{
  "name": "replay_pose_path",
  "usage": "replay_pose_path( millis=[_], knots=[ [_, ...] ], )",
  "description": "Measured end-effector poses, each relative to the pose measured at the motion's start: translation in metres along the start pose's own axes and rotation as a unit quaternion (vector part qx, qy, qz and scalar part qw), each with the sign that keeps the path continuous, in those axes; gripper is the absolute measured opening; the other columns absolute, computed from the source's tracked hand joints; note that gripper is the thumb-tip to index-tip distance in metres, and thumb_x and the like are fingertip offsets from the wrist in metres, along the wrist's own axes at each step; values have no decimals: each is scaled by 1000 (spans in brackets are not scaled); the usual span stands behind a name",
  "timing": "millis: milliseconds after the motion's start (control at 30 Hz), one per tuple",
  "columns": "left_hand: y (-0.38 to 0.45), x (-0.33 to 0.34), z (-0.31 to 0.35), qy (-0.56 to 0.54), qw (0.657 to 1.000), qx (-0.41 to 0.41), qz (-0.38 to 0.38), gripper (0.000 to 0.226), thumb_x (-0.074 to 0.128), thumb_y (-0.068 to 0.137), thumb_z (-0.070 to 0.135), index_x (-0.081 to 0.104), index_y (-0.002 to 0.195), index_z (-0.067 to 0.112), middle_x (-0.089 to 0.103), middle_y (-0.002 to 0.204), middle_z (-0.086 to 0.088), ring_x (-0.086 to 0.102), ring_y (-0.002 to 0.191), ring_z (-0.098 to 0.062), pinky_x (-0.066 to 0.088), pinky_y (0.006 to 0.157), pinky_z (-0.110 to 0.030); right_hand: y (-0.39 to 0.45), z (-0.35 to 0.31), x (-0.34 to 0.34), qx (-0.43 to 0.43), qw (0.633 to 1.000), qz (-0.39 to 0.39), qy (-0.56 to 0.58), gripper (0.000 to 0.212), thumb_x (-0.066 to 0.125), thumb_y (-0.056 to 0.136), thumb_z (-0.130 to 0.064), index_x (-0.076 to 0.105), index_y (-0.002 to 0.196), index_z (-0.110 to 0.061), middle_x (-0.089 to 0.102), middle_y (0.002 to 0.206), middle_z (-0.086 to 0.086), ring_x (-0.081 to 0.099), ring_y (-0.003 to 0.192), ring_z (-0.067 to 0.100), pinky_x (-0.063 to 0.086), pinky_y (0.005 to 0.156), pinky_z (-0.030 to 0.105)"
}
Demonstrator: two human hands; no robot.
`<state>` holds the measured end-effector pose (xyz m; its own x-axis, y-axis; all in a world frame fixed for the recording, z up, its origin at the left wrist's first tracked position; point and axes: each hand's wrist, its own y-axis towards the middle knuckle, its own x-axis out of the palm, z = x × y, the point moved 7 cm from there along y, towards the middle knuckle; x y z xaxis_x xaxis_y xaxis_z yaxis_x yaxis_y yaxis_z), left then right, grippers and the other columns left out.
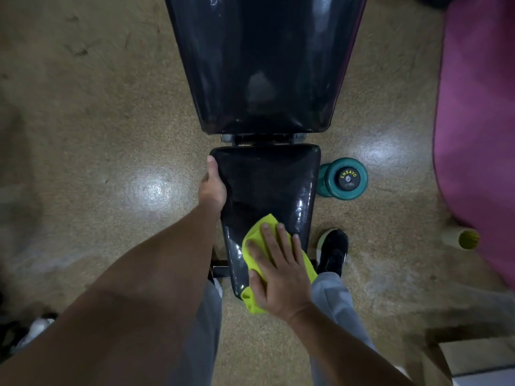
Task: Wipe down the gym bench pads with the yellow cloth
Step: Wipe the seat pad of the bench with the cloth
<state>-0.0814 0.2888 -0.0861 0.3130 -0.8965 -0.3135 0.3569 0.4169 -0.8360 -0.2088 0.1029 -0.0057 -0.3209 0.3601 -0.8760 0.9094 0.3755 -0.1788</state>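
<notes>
A black gym bench runs away from me: the small seat pad (267, 185) is near, and the large back pad (264, 59) lies beyond a metal hinge. The yellow cloth (255, 235) lies on the near end of the seat pad, and part of it hangs over the front edge. My right hand (278, 274) presses flat on the cloth with its fingers spread. My left hand (213, 188) grips the seat pad's left edge, thumb pointing away from me.
A teal dumbbell (344, 179) lies on the floor right of the seat pad. My black shoe (333, 252) stands beside the bench foot. A pink mat (479, 129) fills the right side, with a yellow-ended roll (462, 238) near it. The floor is speckled tan.
</notes>
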Motion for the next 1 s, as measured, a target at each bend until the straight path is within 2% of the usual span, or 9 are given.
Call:
replay_pose_path(
  millis=[233,367,467,567,633,733,800,900,1000],
  knots=[
    [-5,-1,7,40,998,33,39,79,30,101,77,67,134,17,68,126,-6,61,118,-29,45,115,-47,11,50,-6,173,969,80,156,57,44,98,-43,44,152,-25,13,173,13,11,159,41,33,119,64],
    [-13,-4,21,125,980,116,99,64,29,110,58,67,130,10,68,126,-10,62,115,-30,44,98,-36,39,75,-9,245,941,73,222,61,37,99,-52,35,157,-34,-6,174,8,15,159,35,43,113,50],
    [-20,-2,32,210,943,203,160,49,37,113,39,55,146,9,56,145,-16,54,132,-35,41,105,-41,61,86,-17,266,934,83,225,63,32,101,-54,31,160,-33,4,173,15,20,157,34,36,107,37],
    [-45,18,43,294,889,309,168,52,49,106,29,47,153,9,44,159,-14,39,148,-33,28,120,-53,74,96,-18,297,919,92,244,60,31,103,-52,28,160,-34,27,166,15,36,149,33,41,109,44],
    [-74,45,45,346,837,405,126,56,52,98,30,51,150,11,46,158,-11,38,149,-30,27,120,-52,81,103,-21,311,906,119,261,59,30,104,-51,32,160,-30,43,155,14,49,136,31,47,104,46],
    [-118,93,33,380,792,478,0,47,52,98,36,66,135,11,64,137,-8,57,125,-26,47,106,-50,91,119,-22,341,876,139,311,62,26,104,-54,35,160,-27,50,148,12,52,131,28,42,104,38],
    [-139,114,27,376,794,474,-55,47,46,102,43,70,126,10,69,117,-10,65,105,-27,56,90,-48,96,132,-20,366,826,140,405,59,33,107,-52,32,161,-28,47,153,8,48,137,25,36,108,34],
    [-146,141,26,411,807,405,-123,46,52,106,48,65,131,13,71,117,-12,66,108,-31,55,89,-44,92,157,-21,444,690,182,542,68,52,107,-41,20,165,-22,35,164,11,40,147,27,34,119,37],
    [-136,170,27,385,850,301,-197,45,68,99,39,67,134,10,74,123,-12,68,115,-29,54,94,-37,79,191,-23,524,573,204,597,58,68,101,-22,47,153,-7,64,136,14,64,120,27,53,102,38]
  ],
)
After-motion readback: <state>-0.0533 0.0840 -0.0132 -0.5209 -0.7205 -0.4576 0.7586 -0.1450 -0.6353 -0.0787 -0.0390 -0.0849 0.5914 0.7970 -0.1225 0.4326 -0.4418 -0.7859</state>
